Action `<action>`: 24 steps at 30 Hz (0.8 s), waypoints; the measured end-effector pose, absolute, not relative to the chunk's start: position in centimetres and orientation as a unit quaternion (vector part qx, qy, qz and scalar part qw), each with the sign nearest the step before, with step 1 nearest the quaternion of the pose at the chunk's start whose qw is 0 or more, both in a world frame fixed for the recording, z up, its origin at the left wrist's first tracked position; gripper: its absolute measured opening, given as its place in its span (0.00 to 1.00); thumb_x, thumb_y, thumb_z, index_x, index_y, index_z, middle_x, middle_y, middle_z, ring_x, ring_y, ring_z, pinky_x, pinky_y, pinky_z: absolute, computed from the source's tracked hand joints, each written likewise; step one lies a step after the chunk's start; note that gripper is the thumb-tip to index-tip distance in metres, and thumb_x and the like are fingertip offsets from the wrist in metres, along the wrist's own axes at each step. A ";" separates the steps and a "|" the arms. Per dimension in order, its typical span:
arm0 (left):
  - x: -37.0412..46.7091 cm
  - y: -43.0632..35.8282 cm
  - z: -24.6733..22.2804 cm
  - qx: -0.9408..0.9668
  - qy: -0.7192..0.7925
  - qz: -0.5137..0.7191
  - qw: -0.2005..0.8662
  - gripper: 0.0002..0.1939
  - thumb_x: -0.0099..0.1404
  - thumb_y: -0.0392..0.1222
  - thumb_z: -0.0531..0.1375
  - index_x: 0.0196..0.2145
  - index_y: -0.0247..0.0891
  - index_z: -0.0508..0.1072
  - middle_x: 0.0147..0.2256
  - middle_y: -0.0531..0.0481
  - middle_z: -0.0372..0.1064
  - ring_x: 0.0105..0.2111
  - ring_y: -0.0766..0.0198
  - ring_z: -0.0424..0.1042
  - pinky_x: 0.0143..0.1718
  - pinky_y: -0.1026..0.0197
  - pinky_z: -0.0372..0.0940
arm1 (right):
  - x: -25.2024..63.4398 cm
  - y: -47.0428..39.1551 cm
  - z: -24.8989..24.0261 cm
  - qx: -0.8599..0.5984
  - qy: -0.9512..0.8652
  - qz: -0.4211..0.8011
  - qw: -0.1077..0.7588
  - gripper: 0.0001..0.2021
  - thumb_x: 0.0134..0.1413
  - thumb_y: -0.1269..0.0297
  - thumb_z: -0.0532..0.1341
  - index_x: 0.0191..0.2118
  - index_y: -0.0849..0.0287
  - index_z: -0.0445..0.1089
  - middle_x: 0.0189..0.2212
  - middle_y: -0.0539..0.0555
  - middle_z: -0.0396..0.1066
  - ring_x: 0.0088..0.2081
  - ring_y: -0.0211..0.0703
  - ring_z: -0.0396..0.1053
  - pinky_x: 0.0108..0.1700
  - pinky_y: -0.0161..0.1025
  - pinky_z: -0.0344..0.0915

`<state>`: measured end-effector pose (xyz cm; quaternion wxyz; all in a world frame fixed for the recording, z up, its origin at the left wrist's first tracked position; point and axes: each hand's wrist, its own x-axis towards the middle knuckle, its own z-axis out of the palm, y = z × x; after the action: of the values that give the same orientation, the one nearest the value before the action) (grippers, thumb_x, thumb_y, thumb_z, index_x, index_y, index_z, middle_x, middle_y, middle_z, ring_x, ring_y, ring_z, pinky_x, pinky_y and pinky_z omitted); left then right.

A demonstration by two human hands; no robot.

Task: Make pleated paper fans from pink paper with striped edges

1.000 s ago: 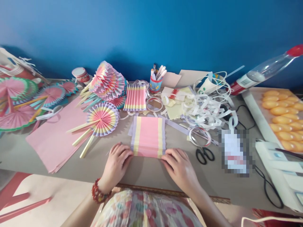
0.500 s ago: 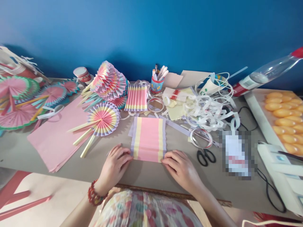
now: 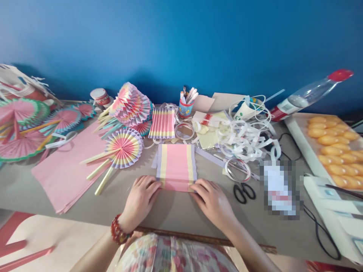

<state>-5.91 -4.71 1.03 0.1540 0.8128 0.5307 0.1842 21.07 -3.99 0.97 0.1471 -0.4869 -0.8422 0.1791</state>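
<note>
Pink rectangular paper sheet with yellow and lilac side bands (image 3: 176,164) lies on the grey worktop (image 3: 176,215) directly before the person, its near corners pinched by the bare left hand (image 3: 144,200) and the bare right hand (image 3: 213,200), each nearly closed with thumb and curled fingers together. Black-handled scissors (image 3: 245,193) rest just beyond the right hand, while a round pleated pink, yellow and lilac paper fan (image 3: 124,148) lies to the left, its pale yellow sticks partly over stacked pink paper sheets (image 3: 68,166).
</note>
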 end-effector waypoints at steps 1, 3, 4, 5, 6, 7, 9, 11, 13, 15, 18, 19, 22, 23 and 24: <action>-5.8 -4.7 1.1 0.813 0.532 0.182 0.153 0.08 0.71 0.37 0.53 0.42 0.41 0.71 0.40 0.46 0.68 0.41 0.57 0.68 0.44 0.52 0.64 | 21.0 -3.8 1.0 -0.490 -0.841 0.176 0.148 0.07 0.61 0.70 0.58 0.43 0.55 0.69 0.39 0.55 0.70 0.39 0.47 0.69 0.41 0.43 0.66; -5.8 -4.6 1.2 0.813 0.533 0.175 0.155 0.07 0.70 0.37 0.53 0.41 0.40 0.71 0.41 0.45 0.67 0.41 0.56 0.67 0.43 0.52 0.64 | 21.0 -3.5 1.1 -0.498 -0.838 0.160 0.154 0.10 0.60 0.69 0.59 0.47 0.55 0.67 0.43 0.57 0.69 0.43 0.50 0.69 0.43 0.45 0.67; -5.7 -4.5 1.3 0.814 0.532 0.173 0.157 0.07 0.70 0.36 0.53 0.41 0.40 0.71 0.42 0.45 0.67 0.42 0.56 0.67 0.43 0.52 0.64 | 21.0 -3.3 1.2 -0.502 -0.837 0.151 0.157 0.13 0.59 0.68 0.60 0.49 0.55 0.66 0.45 0.58 0.69 0.45 0.52 0.68 0.44 0.47 0.68; -5.7 -4.5 1.3 0.815 0.531 0.171 0.158 0.07 0.70 0.36 0.52 0.41 0.40 0.71 0.42 0.45 0.66 0.42 0.56 0.67 0.44 0.53 0.64 | 21.0 -3.2 1.2 -0.503 -0.837 0.143 0.158 0.15 0.58 0.68 0.61 0.51 0.55 0.65 0.47 0.59 0.68 0.47 0.53 0.67 0.46 0.48 0.67; -5.7 -4.4 1.4 0.816 0.529 0.171 0.159 0.07 0.70 0.36 0.52 0.41 0.40 0.70 0.43 0.44 0.66 0.42 0.56 0.67 0.44 0.53 0.65 | 21.0 -3.0 1.3 -0.504 -0.838 0.139 0.158 0.17 0.58 0.67 0.61 0.53 0.55 0.65 0.48 0.59 0.68 0.48 0.54 0.67 0.47 0.49 0.67; -5.7 -4.3 1.4 0.818 0.526 0.170 0.158 0.07 0.70 0.35 0.52 0.41 0.40 0.70 0.44 0.44 0.66 0.43 0.55 0.66 0.44 0.52 0.65 | 21.1 -2.8 1.4 -0.502 -0.839 0.138 0.158 0.18 0.57 0.67 0.62 0.54 0.55 0.64 0.49 0.59 0.67 0.48 0.54 0.67 0.47 0.50 0.67; -5.7 -4.1 1.4 0.825 0.518 0.168 0.152 0.07 0.69 0.35 0.52 0.41 0.39 0.70 0.44 0.44 0.66 0.43 0.55 0.67 0.45 0.52 0.65 | 21.1 -2.5 1.5 -0.496 -0.842 0.144 0.158 0.18 0.57 0.67 0.62 0.53 0.54 0.65 0.49 0.58 0.68 0.48 0.54 0.67 0.47 0.50 0.68; -5.7 -3.8 1.4 0.833 0.509 0.165 0.143 0.07 0.70 0.35 0.52 0.42 0.39 0.69 0.44 0.44 0.67 0.43 0.55 0.67 0.45 0.51 0.65 | 21.1 -2.2 1.6 -0.492 -0.842 0.151 0.161 0.15 0.57 0.68 0.62 0.51 0.54 0.66 0.47 0.58 0.69 0.46 0.53 0.68 0.46 0.49 0.68; -5.6 -3.5 1.6 0.838 0.504 0.162 0.134 0.08 0.70 0.35 0.52 0.44 0.38 0.68 0.44 0.44 0.69 0.43 0.55 0.68 0.46 0.50 0.64 | 21.2 -2.1 1.5 -0.491 -0.842 0.156 0.161 0.13 0.57 0.70 0.61 0.48 0.55 0.67 0.45 0.57 0.70 0.45 0.52 0.68 0.45 0.48 0.68; -5.6 -3.1 1.7 0.842 0.500 0.161 0.126 0.09 0.69 0.34 0.52 0.45 0.38 0.68 0.42 0.44 0.70 0.42 0.55 0.68 0.46 0.50 0.64 | 21.2 -1.9 1.5 -0.490 -0.842 0.162 0.155 0.10 0.58 0.71 0.61 0.45 0.55 0.68 0.43 0.56 0.70 0.43 0.51 0.69 0.43 0.46 0.68; -5.5 -2.6 2.0 0.851 0.486 0.159 0.119 0.10 0.69 0.32 0.53 0.46 0.38 0.69 0.41 0.45 0.71 0.43 0.55 0.68 0.47 0.51 0.64 | 21.1 -1.7 1.4 -0.487 -0.844 0.167 0.149 0.06 0.59 0.71 0.60 0.41 0.55 0.69 0.38 0.54 0.71 0.40 0.49 0.70 0.40 0.43 0.66; -5.5 -2.4 2.1 0.856 0.479 0.157 0.116 0.10 0.68 0.32 0.53 0.46 0.38 0.69 0.41 0.45 0.71 0.43 0.55 0.68 0.47 0.51 0.63 | 21.1 -1.6 1.4 -0.486 -0.845 0.167 0.148 0.04 0.59 0.71 0.59 0.39 0.55 0.69 0.37 0.54 0.71 0.39 0.48 0.70 0.39 0.42 0.66; -5.2 -1.8 2.3 0.868 0.465 0.140 0.108 0.09 0.69 0.34 0.54 0.46 0.39 0.70 0.39 0.46 0.71 0.40 0.56 0.69 0.44 0.52 0.63 | 21.1 -1.3 1.6 -0.482 -0.847 0.169 0.149 0.04 0.60 0.71 0.58 0.35 0.55 0.68 0.33 0.52 0.72 0.35 0.45 0.71 0.36 0.39 0.64; -5.1 -1.6 2.4 0.871 0.461 0.134 0.104 0.09 0.69 0.36 0.54 0.44 0.39 0.71 0.37 0.46 0.71 0.39 0.57 0.68 0.42 0.53 0.63 | 21.1 -1.1 1.7 -0.482 -0.846 0.170 0.151 0.05 0.60 0.70 0.58 0.33 0.55 0.68 0.32 0.51 0.72 0.33 0.44 0.71 0.35 0.38 0.64; -5.0 -1.4 2.4 0.873 0.459 0.129 0.099 0.08 0.70 0.37 0.53 0.42 0.40 0.72 0.35 0.47 0.70 0.37 0.57 0.68 0.41 0.53 0.63 | 21.0 -1.0 1.7 -0.481 -0.846 0.172 0.153 0.05 0.60 0.69 0.59 0.32 0.55 0.68 0.31 0.51 0.72 0.33 0.43 0.71 0.34 0.37 0.63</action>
<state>-5.02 -1.37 2.44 0.0992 0.8733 0.4591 0.1293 21.05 -0.96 1.75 0.1534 -0.4813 -0.8456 0.1725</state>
